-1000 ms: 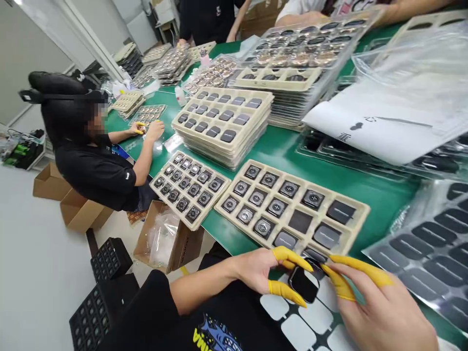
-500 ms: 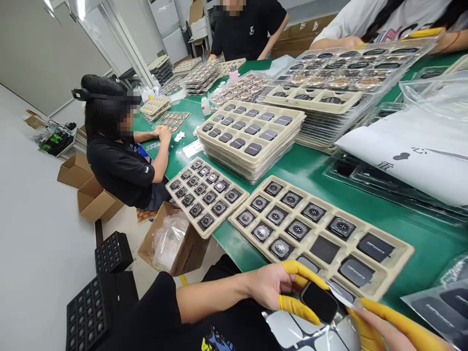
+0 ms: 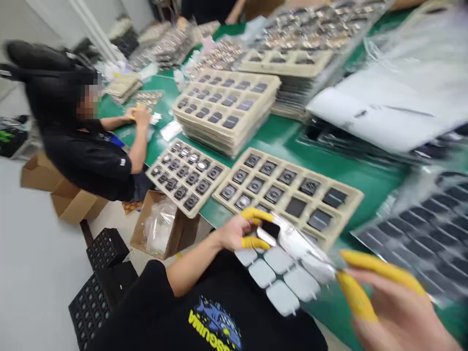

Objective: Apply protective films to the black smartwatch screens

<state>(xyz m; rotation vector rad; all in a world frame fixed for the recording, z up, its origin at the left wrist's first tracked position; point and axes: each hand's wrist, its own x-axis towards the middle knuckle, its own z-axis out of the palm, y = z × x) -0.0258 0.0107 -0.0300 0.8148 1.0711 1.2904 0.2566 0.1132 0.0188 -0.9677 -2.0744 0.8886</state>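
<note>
In yellow finger cots, my left hand (image 3: 237,233) is closed around a dark-screened square watch case (image 3: 270,230). My right hand (image 3: 387,287), also in yellow finger cots, pinches the far edge of a clear film sheet (image 3: 283,275) bearing several whitish rounded-square pieces. The sheet stretches from the watch to my right fingers, with a creased, shiny strip along its top. Below and behind both hands lies a beige tray (image 3: 351,200) of watch cases, dark square pads showing in some of its pockets. Motion blur softens the right hand and the film.
Another filled beige tray (image 3: 188,175) adjoins it on the left. Behind stands a tall stack of trays (image 3: 226,109). White wrapping (image 3: 369,119) and sheets of dark pads (image 3: 420,234) lie to the right. A co-worker (image 3: 84,136) sits at the left, near an open carton (image 3: 161,229).
My right hand has drawn away to the right, pulling the film sheet out taut from the watch. My left hand still holds the watch. The whole view has shifted.
</note>
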